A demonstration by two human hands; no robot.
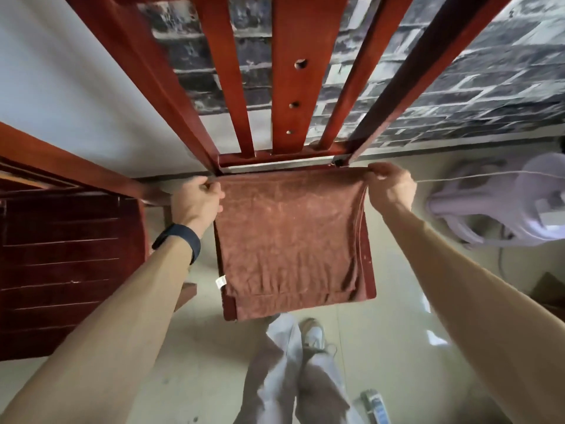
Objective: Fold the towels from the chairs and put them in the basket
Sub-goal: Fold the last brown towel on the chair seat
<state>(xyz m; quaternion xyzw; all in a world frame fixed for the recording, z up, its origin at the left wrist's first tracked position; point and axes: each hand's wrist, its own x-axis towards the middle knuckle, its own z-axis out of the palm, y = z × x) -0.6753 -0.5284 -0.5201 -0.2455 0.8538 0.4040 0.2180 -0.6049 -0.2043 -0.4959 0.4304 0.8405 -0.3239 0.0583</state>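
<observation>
My trousers (284,377) and one shoe (313,332) are nearest. The brown towel (290,240) lies flat on the seat of the red chair (287,87), apparently doubled. My left grip (197,203) pinches its far left corner, and my right grip (391,191) pinches its far right corner. A brick-patterned wall (458,87) stands beyond the chair back.
</observation>
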